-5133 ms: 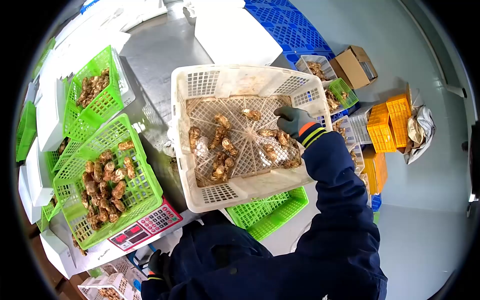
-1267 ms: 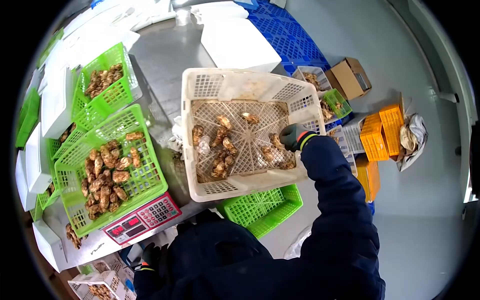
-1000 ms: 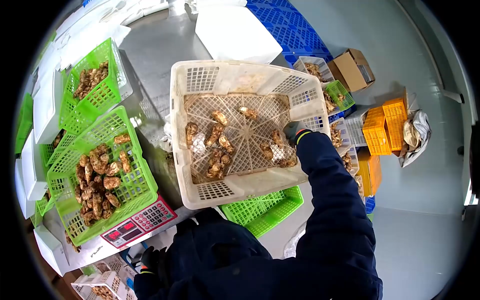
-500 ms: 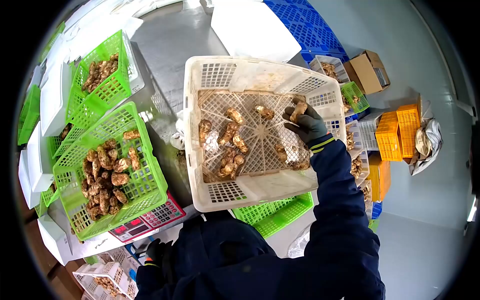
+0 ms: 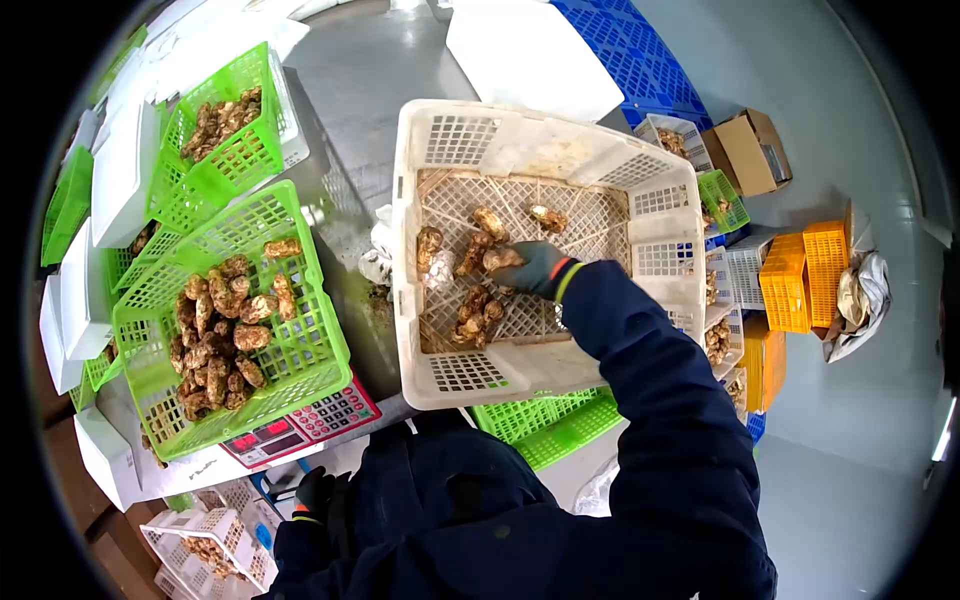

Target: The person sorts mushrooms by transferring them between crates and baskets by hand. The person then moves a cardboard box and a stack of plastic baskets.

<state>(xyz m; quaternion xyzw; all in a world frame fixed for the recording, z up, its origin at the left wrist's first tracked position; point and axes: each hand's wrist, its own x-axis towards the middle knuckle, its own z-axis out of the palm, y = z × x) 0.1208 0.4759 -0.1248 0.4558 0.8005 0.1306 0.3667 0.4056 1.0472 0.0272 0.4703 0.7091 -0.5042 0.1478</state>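
Note:
My right hand [image 5: 535,270], in a dark glove, reaches into the large white basket [image 5: 550,375] with its fingers closed on a brown mushroom [image 5: 503,258]. Several more brown mushrooms lie on the basket's mesh floor, one [image 5: 547,218] near the back and a cluster [image 5: 478,316] near the front left. My left hand [image 5: 315,490], also gloved, hangs low beside my body at the table's front edge; its fingers are too dark to make out. A green basket [image 5: 320,345] with several mushrooms rests on the red and white scale [image 5: 300,422].
Another green basket [image 5: 265,150] of mushrooms stands at the back left, near white foam boxes [image 5: 125,180]. A white box [image 5: 530,55] is behind the large basket. Below it is a green basket [image 5: 560,430]. Orange crates [image 5: 785,285] and a cardboard box [image 5: 748,155] stand to the right.
My right hand has moved left across the white basket, carrying the mushroom, which it picked up from the basket's right side. The camera view has shifted slightly.

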